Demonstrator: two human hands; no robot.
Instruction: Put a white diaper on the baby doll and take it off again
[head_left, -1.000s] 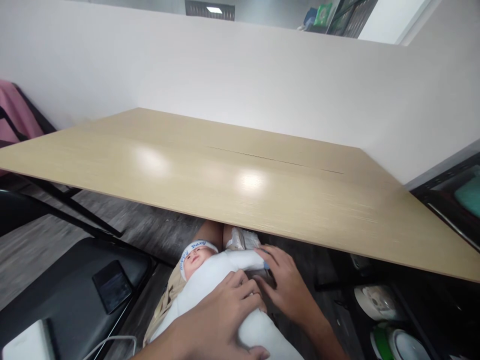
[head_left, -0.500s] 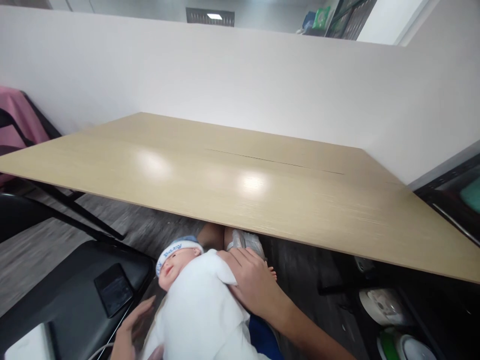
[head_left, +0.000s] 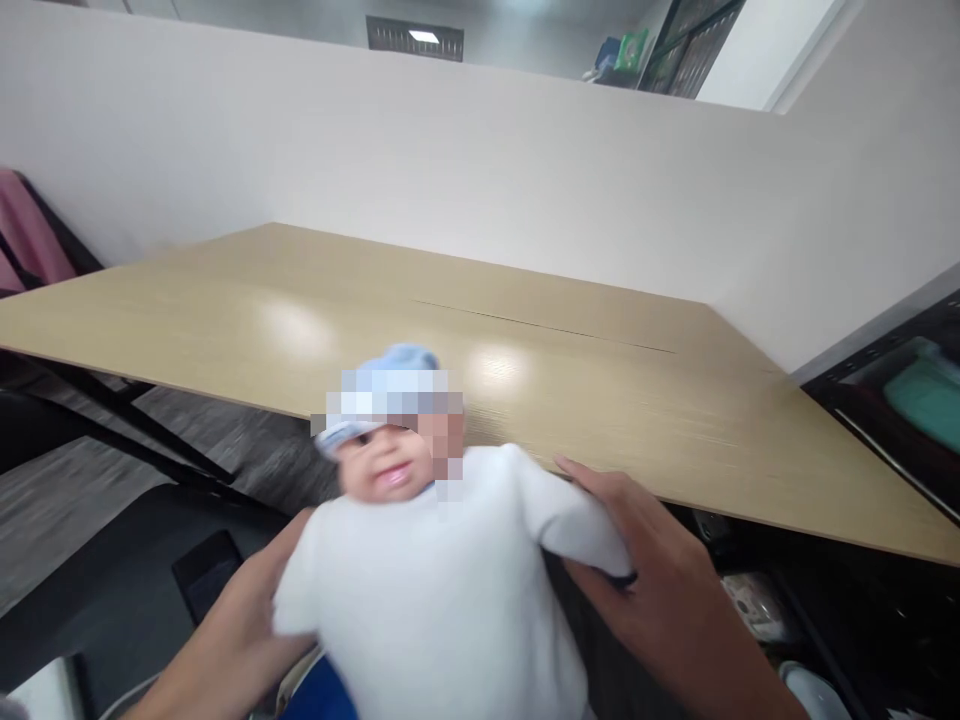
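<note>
A baby doll [head_left: 442, 590] in a white long-sleeved garment faces me, held upright and slightly tilted at the table's near edge. On its head is a light blue and white cap [head_left: 394, 385], partly blurred. My left hand [head_left: 259, 595] is closed at the doll's sleeve on the left, its fingertips hidden behind the cloth. Around the end of the other sleeve, my right hand [head_left: 652, 560] is closed, thumb in front of the cloth and that arm stretched outward. The doll's lower body runs out of the picture at the bottom.
A light wooden table [head_left: 585, 370] spans the view before a white partition [head_left: 480, 170]. At left a black chair seat [head_left: 120, 560] bears a phone [head_left: 206, 575] and a white object [head_left: 49, 695]. Dark shelving with several items stands at lower right.
The doll has risen from my lap and turned from lying sideways to upright, facing me. My right hand has moved right onto a sleeve, and my left hand has come up to the other sleeve.
</note>
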